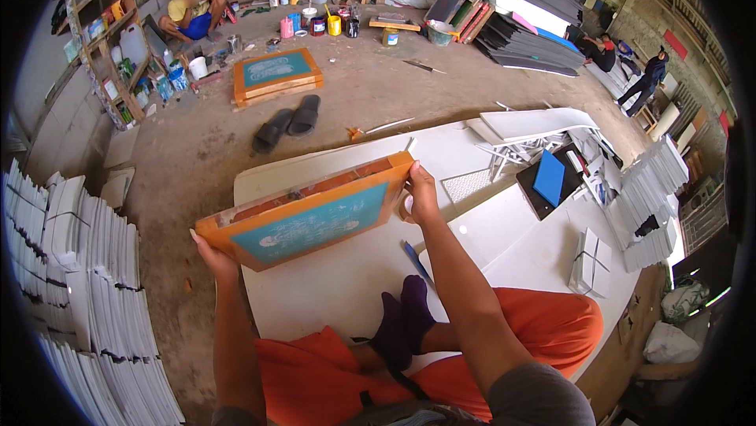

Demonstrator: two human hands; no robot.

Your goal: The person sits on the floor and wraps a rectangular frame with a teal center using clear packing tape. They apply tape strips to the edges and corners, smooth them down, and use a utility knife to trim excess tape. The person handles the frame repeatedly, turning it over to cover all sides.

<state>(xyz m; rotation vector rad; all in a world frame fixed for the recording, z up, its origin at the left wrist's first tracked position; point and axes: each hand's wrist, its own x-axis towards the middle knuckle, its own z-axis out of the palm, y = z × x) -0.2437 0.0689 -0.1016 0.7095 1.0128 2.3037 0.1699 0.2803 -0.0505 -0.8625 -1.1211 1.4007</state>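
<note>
A screen-printing frame (311, 221) with an orange border and a teal mesh bearing a pale design is tilted up in front of me. Behind its face shows a brownish inner side, splotched with dark marks. My left hand (217, 259) grips its lower left corner, thumb at the edge. At the upper right corner my right hand (424, 191) is closed around the side. Beneath it lies a white sheet-covered surface (315, 296), where I sit with crossed feet in dark socks. A roll of tape (407, 209) rests beside my right wrist, partly hidden.
Similar frames (277, 78) are stacked on the floor ahead, near black slippers (287, 124). Bundled white sheets (102, 292) rise at my left. A blue pad (549, 178) and white scraps lie to the right. Paint containers (335, 26) and a crouching person (193, 12) are farther back.
</note>
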